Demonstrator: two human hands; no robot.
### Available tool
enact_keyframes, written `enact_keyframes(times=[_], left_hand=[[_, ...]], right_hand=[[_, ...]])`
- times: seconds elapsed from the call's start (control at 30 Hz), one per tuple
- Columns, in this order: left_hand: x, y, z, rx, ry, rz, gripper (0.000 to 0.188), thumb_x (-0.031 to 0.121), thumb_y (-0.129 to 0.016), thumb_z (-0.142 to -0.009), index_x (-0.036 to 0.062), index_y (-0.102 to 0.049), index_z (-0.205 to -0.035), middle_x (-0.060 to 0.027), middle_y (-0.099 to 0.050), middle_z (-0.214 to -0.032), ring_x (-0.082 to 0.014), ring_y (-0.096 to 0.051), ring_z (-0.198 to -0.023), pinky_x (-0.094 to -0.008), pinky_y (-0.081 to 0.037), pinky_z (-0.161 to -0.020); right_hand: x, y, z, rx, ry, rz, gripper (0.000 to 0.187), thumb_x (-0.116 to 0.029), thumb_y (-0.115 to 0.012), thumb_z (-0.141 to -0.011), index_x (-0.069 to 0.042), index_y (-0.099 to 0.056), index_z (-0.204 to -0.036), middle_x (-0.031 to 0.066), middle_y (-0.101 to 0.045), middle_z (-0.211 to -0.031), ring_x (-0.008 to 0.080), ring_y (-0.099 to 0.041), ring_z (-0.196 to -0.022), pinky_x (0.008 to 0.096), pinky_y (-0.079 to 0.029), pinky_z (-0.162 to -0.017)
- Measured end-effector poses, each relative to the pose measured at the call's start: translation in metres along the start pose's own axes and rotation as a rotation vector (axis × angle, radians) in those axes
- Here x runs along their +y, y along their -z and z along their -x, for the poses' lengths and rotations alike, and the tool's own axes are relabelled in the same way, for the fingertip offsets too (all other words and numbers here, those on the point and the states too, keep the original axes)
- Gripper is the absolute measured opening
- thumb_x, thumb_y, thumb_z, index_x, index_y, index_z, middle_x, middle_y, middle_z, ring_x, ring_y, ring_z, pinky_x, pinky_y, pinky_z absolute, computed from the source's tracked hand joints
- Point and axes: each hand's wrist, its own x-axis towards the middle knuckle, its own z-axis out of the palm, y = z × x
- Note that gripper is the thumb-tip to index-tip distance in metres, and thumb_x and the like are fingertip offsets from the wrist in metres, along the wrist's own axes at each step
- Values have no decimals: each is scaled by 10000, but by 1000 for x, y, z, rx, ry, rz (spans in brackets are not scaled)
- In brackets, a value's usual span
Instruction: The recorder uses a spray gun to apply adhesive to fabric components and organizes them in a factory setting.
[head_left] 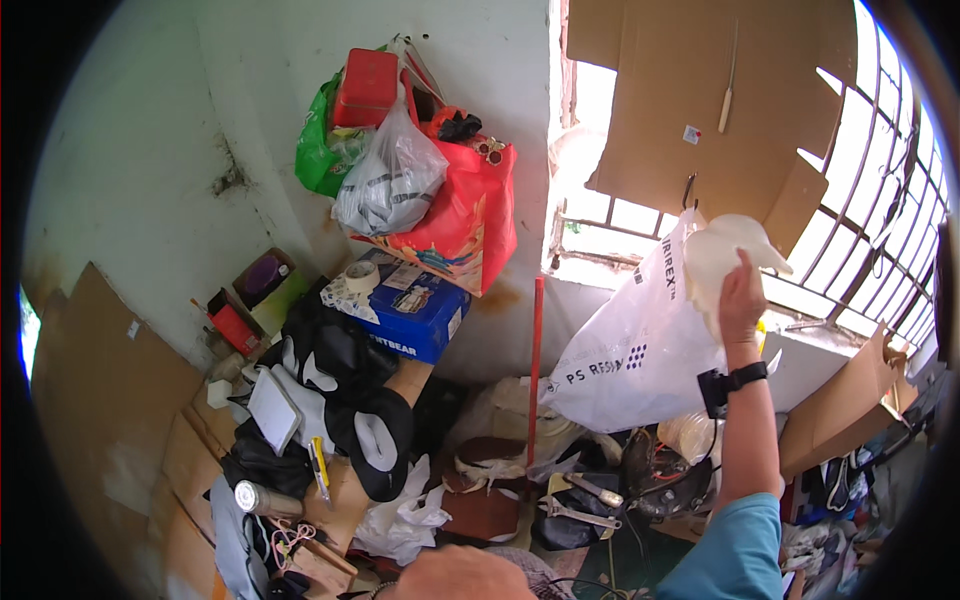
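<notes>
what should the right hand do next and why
Perhaps ease the pale piece gently clear of the white sack: the right hand is raised at that piece, which overlaps the hanging sack's upper part, so a quick pull might snag it.

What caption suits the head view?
Right hand at a cream sheet beside a hanging white sack, near a barred window.

A gap with one upright obstacle below
A hand could pass between the red bag (485, 212) and the white sack (640, 340); below it, the red pole (535, 390) stands in the way.
</notes>
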Motion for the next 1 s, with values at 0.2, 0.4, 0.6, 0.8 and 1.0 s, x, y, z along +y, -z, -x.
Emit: enact_keyframes(times=[0.2, 0.4, 0.6, 0.8, 1.0], left_hand=[[-43, 29, 58, 598, 647, 202, 153, 86, -596, -822, -64, -600, -856, -109, -624, -731, -146, -600, -582, -262, -516, -553], [-51, 47, 58, 630, 714, 184, 197, 65, -612, -839, -44, -580, -1000, -91, -644, -876, -129, -630, -774, -232, -519, -676], [-58, 55, 68, 512, 664, 183, 349, 71, -655, -813, -16, -544, -1133, -41, -630, -972, -80, -584, -858, -214, -472, -771], [-56, 54, 86, 484, 577, 180, 413, 55, -658, -806, -8, -513, -1187, -52, -616, -1025, -94, -581, -892, -229, -473, -792], [-30, 44, 86, 483, 577, 581, 504, 14, -663, -775, -5, -471, -1241, -75, -582, -1124, -126, -573, -988, -263, -468, -843]], right_hand=[[2, -21, 32, -153, 191, 15, 178, -54, -536, -794, -48, -550, -971, 118, -602, -870, 299, -572, -841, 394, -474, -702], [14, -12, 47, -273, 183, 83, 144, -96, -598, -757, -60, -466, -712, 129, -502, -716, 323, -504, -765, 437, -420, -663], [-27, -25, 9, -540, 384, -29, 221, -174, -644, -746, -46, -473, -691, 126, -521, -731, 314, -522, -747, 434, -411, -658], [-50, -37, 0, -757, 439, -21, 272, -247, -645, -753, -10, -613, -624, 142, -576, -733, 322, -563, -692, 432, -428, -663], [-36, -43, 1, -889, 442, 230, 431, -377, -554, -831, -3, -631, -632, 172, -593, -697, 337, -579, -671, 426, -441, -647]])
